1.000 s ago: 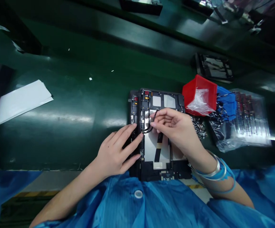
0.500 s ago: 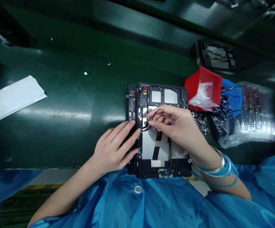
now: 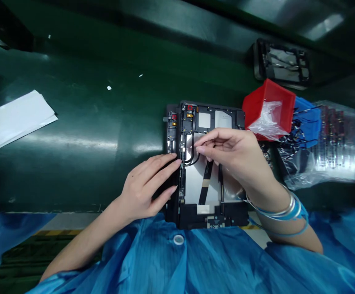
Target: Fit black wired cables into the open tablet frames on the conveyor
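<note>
An opened tablet housing [image 3: 192, 214] lies at the bench's front edge, partly over a second black housing [image 3: 173, 134] under its left side. Its inside shows a pale silvery plate and a black flat ribbon cable [image 3: 206, 185] with a tan band. My left hand [image 3: 148, 185] rests on the left edge with fingers spread, the fingertips close to where a thin black cable [image 3: 190, 164] meets the frame. Thumb and forefinger of my right hand [image 3: 232, 153] are pinched on that cable's curved upper part, above the plate.
To the right stand a red bin [image 3: 267, 85] with clear plastic bags and a blue bin [image 3: 313, 122] of thin black cables. Beyond them lies a clear tray pack [image 3: 339, 143]. Another stack of housings [image 3: 283, 65] sits farther back. White sheets [image 3: 18, 120] lie at left.
My right hand has shifted slightly with the cable; its loose end, seen above the fingers before, no longer shows there. My left hand stays on the frame's edge. The whole view has tilted slightly.
</note>
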